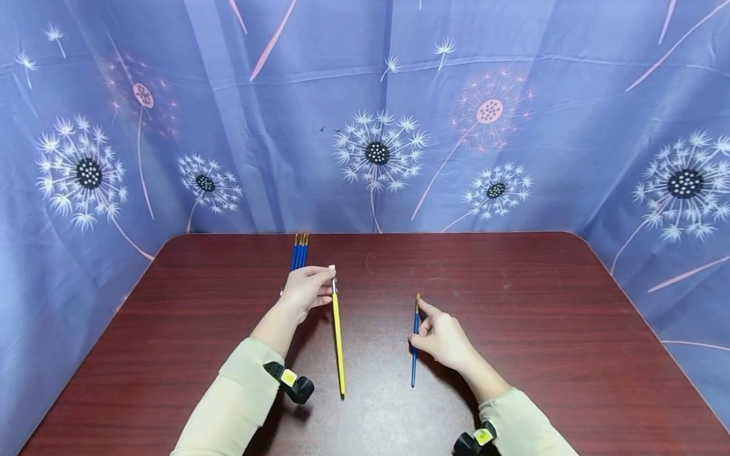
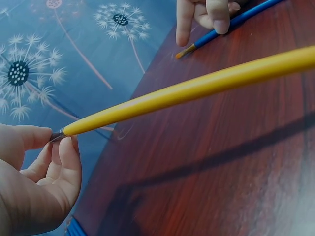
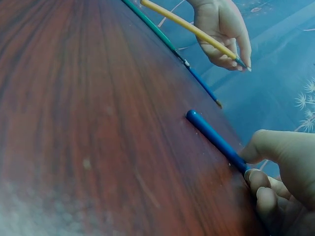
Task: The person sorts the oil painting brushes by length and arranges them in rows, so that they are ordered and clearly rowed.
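Observation:
My left hand pinches a yellow-handled paintbrush near its pale tip, by the metal collar. In the left wrist view the brush's yellow handle slants above the table and casts a shadow. To the right, my right hand holds a blue paintbrush low at the table, its golden-brown bristles pointing away from me. From the right wrist, thumb and fingers close around the blue handle; its bristle end is hidden there. Behind my left hand lie several blue paintbrushes side by side.
A green-handled brush lies on the table in the right wrist view, end to end with a blue one. The dark red wooden table meets a blue dandelion-print curtain at its back and sides.

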A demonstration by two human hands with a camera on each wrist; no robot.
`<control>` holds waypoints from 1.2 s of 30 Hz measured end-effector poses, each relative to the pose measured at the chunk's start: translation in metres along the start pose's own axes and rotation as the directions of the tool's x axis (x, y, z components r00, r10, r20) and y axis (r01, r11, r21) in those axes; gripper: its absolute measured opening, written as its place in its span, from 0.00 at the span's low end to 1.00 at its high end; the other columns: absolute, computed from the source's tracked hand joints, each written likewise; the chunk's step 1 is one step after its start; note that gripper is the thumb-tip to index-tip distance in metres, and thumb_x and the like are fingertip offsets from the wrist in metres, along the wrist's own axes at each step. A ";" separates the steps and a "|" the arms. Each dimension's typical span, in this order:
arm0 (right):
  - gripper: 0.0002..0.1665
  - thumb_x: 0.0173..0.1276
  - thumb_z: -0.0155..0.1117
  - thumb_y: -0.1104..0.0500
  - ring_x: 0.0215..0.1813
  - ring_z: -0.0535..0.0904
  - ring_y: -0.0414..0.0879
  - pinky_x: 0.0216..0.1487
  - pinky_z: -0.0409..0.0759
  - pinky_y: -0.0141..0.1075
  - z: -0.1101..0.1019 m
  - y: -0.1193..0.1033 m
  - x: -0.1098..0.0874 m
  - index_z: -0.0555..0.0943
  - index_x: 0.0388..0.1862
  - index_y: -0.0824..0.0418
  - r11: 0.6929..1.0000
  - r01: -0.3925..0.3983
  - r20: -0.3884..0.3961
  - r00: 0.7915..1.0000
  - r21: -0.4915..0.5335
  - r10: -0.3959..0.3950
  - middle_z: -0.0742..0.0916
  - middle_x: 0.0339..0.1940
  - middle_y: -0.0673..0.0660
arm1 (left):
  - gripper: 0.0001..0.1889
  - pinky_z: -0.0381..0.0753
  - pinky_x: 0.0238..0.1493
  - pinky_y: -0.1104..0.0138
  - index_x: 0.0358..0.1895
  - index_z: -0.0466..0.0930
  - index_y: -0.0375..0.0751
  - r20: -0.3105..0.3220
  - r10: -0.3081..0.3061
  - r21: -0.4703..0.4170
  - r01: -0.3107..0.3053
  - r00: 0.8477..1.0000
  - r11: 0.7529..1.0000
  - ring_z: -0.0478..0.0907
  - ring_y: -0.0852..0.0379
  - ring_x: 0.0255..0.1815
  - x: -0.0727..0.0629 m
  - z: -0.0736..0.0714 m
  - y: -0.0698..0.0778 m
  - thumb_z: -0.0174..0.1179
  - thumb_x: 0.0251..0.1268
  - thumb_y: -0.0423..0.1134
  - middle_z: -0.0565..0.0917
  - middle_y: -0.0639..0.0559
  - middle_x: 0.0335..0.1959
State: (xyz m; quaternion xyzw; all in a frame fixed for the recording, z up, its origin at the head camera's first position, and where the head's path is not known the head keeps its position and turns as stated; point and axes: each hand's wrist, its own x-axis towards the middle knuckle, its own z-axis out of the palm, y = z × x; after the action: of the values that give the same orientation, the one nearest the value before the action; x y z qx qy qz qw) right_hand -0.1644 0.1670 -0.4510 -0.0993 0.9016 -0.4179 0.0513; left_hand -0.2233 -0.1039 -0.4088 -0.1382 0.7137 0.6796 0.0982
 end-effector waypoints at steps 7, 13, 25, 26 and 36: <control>0.43 0.52 0.65 0.64 0.09 0.69 0.38 0.12 0.70 0.31 -0.001 -0.001 -0.001 0.64 0.69 0.68 0.999 -0.020 0.009 1.000 0.036 0.020 0.80 0.18 0.48 | 0.19 0.81 0.27 0.73 0.56 0.75 0.32 -0.004 0.004 -0.009 -0.004 1.000 1.000 0.76 0.62 0.26 -0.005 -0.012 0.003 0.57 0.65 0.38 0.80 0.50 0.31; 0.42 0.50 0.65 0.64 0.08 0.68 0.38 0.11 0.70 0.32 0.000 0.000 -0.001 0.67 0.67 0.67 0.999 -0.004 0.002 1.000 0.042 0.004 0.79 0.17 0.47 | 0.19 0.80 0.27 0.73 0.57 0.74 0.31 -0.019 0.011 -0.015 -0.012 1.000 1.000 0.76 0.63 0.26 -0.008 -0.024 0.002 0.57 0.66 0.39 0.79 0.52 0.30; 0.37 0.53 0.66 0.65 0.08 0.69 0.37 0.12 0.73 0.33 0.001 0.001 -0.002 0.70 0.65 0.66 0.997 -0.005 0.013 1.000 0.082 0.004 0.80 0.18 0.50 | 0.22 0.80 0.27 0.75 0.60 0.71 0.30 -0.047 0.012 -0.015 -0.013 0.999 1.000 0.75 0.64 0.26 -0.011 -0.047 0.002 0.55 0.68 0.40 0.77 0.54 0.29; 0.37 0.53 0.66 0.65 0.08 0.69 0.37 0.12 0.73 0.33 0.001 0.001 -0.002 0.70 0.65 0.66 0.996 -0.004 0.015 1.000 0.085 0.003 0.80 0.19 0.50 | 0.22 0.80 0.26 0.76 0.60 0.71 0.30 -0.049 0.010 -0.021 -0.011 0.999 1.000 0.75 0.64 0.26 -0.011 -0.049 0.002 0.55 0.68 0.40 0.77 0.54 0.28; 0.33 0.55 0.68 0.65 0.09 0.68 0.37 0.11 0.71 0.32 0.002 0.003 -0.001 0.73 0.63 0.64 0.997 0.027 0.013 1.000 0.077 -0.028 0.79 0.18 0.49 | 0.22 0.80 0.25 0.76 0.61 0.68 0.28 -0.065 0.020 -0.053 -0.024 0.998 0.998 0.75 0.67 0.21 -0.014 -0.068 0.004 0.53 0.68 0.37 0.77 0.58 0.21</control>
State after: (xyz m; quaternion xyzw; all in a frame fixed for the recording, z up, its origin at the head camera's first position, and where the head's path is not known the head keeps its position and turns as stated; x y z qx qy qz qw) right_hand -0.1631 0.1682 -0.4544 -0.1126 0.8831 -0.4522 0.0554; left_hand -0.2087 -0.1705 -0.3965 -0.1548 0.6996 0.6947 0.0639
